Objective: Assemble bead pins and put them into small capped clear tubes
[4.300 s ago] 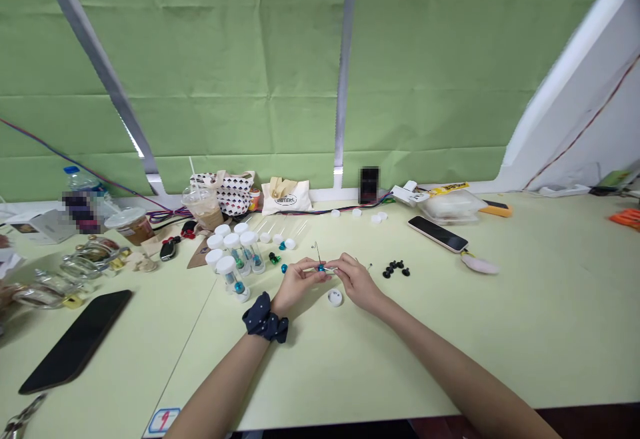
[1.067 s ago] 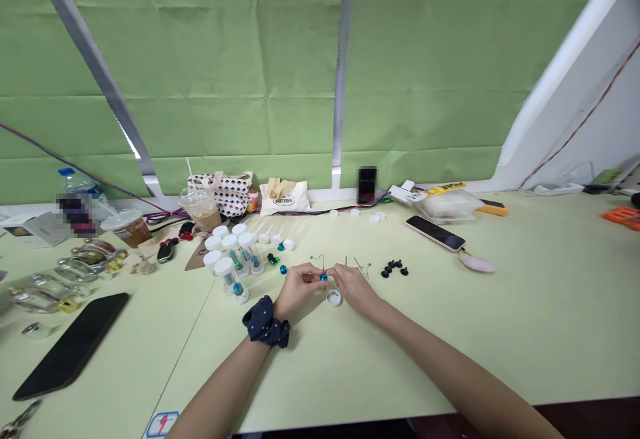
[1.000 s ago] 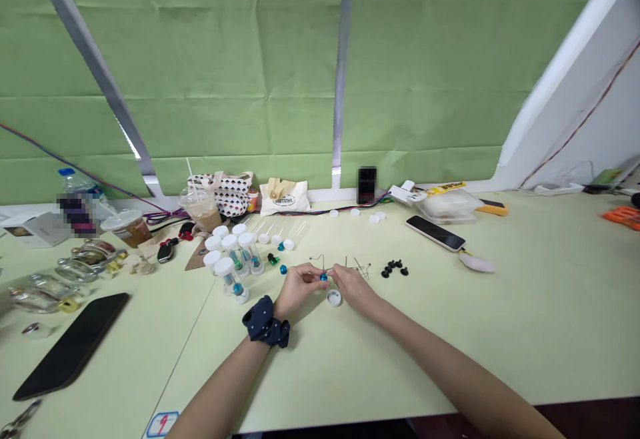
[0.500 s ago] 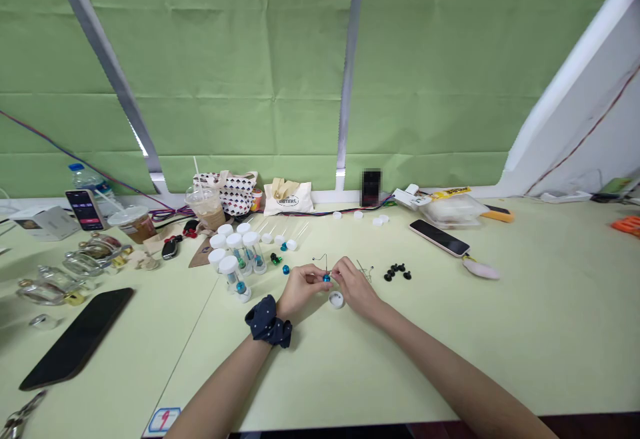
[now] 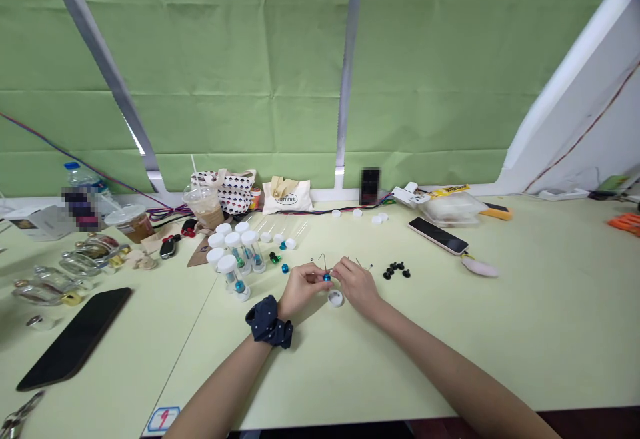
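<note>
Near the middle of the table, my left hand (image 5: 301,287) pinches a small shiny blue ball (image 5: 327,277) between thumb and fingers. A thin, bent dark wire (image 5: 324,263) rises just above the ball; where its lower end goes is hidden. My right hand (image 5: 357,284) is closed right beside the ball, fingertips pressed together, and what they grip is too small to tell. Below the fingers lies a round white cap (image 5: 335,298) with its hollow side up. Thin wires (image 5: 365,265) lie partly hidden behind my right hand.
Several clear tubes with white caps (image 5: 227,264) stand to the left, with another blue ball (image 5: 285,268) nearby. Black pieces (image 5: 397,269) and a phone (image 5: 439,235) lie to the right. Further left are glass bottles (image 5: 80,263), a large black phone (image 5: 75,339) and drink cups (image 5: 204,205).
The view has shifted slightly. My right fingers have moved a little at the ball; my left hand keeps its pinch on it.
</note>
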The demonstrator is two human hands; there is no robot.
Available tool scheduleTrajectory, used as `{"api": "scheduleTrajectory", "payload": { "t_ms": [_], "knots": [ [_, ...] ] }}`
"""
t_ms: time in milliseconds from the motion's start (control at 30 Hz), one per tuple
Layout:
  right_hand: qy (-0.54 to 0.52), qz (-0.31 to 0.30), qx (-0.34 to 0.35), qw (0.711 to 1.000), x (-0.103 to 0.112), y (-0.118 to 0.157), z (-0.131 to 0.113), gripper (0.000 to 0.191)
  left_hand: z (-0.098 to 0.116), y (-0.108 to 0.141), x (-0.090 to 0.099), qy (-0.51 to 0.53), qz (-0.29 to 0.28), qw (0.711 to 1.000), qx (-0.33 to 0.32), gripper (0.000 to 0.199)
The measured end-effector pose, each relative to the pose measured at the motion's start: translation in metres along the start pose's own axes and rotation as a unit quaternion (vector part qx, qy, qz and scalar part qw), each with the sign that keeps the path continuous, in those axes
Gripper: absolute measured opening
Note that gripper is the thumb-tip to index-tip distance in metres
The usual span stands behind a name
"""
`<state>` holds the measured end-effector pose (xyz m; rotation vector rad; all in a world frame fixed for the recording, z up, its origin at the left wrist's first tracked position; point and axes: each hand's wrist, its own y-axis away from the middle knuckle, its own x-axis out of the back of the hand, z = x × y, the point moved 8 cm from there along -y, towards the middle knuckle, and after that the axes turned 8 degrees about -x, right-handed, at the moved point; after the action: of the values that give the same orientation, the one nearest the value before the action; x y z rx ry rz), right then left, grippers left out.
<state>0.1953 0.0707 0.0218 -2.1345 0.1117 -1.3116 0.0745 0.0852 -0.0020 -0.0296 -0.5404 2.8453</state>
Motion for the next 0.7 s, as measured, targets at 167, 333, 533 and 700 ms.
{"api": "scheduleTrajectory", "payload": {
  "t_ms": [167,333,533,700],
  "knots": [
    [-0.083,-0.013,-0.050,0.995,0.001,0.000,0.007,0.027,-0.003,0.000,-0.001,-0.001,-0.011,1.000,-0.004,0.030],
    [-0.168,-0.016,-0.070,0.983,0.002,-0.002,0.010,0.023,-0.003,-0.002,0.004,-0.040,-0.006,0.999,-0.026,0.028],
    [-0.323,-0.082,-0.184,0.925,-0.011,-0.003,0.031,0.025,0.002,-0.003,0.012,-0.112,0.015,0.991,-0.074,0.025],
    [-0.408,-0.182,-0.276,0.851,-0.027,0.002,0.040,0.027,0.008,-0.003,0.011,-0.146,0.002,0.984,-0.105,0.024]
  ]
}}
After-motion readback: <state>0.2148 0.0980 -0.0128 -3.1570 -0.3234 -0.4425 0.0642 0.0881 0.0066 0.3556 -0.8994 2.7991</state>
